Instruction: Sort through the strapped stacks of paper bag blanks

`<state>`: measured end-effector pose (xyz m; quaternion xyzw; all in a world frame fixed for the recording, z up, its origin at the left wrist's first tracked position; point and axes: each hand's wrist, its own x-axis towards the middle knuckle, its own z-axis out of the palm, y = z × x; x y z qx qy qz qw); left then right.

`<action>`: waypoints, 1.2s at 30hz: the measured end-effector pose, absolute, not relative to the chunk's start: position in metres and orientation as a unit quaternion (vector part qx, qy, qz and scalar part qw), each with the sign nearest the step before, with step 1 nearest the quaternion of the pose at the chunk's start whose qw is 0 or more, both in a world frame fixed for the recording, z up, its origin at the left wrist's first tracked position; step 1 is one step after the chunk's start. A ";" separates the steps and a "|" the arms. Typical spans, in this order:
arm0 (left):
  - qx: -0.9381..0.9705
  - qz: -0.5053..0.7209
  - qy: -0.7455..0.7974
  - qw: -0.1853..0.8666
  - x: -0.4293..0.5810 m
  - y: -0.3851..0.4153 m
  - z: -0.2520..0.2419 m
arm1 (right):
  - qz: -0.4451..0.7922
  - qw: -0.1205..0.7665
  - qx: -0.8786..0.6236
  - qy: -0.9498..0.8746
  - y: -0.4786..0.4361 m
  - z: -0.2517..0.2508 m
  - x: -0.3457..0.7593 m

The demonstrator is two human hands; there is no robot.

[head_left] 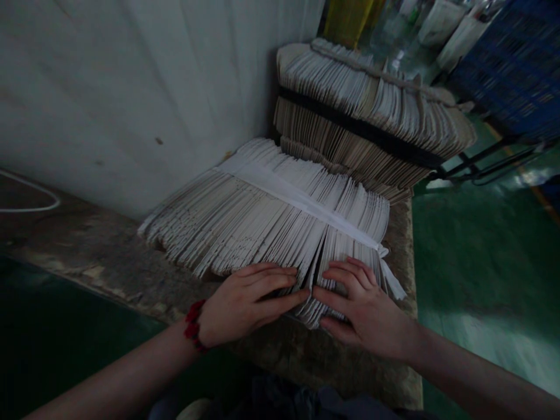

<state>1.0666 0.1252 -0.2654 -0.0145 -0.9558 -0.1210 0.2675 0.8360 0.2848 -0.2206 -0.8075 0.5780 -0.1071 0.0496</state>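
On the bench (pixel 87 251), fingers (pixel 280 283) hide stacked paper (pixel 262 216).

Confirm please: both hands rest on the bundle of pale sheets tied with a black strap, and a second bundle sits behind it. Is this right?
No: the head view shows that the bundle of pale sheets under the left hand and right hand is tied with a white band. The black strap goes around the second bundle behind it.

Under the left hand (pixel 249 306) and right hand (pixel 361 309), a strapped paper bundle (pixel 262 216) lies on a ledge (pixel 350 373). Farther ahead, a second bundle (pixel 363 111) stands beside the wall (pixel 131 99), with a plastic crate (pixel 511 70) beyond it.
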 end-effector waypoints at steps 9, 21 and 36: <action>-0.005 -0.135 -0.966 0.223 1.068 0.126 -0.261 | -0.115 0.081 -0.804 0.578 0.284 -0.218 0.836; -0.004 -0.122 -0.972 0.202 1.068 0.125 -0.260 | -0.127 0.086 -0.825 0.543 0.272 -0.210 0.835; -0.019 -0.126 -0.958 0.258 1.069 0.122 -0.272 | -0.101 0.069 -0.839 0.531 0.269 -0.219 0.827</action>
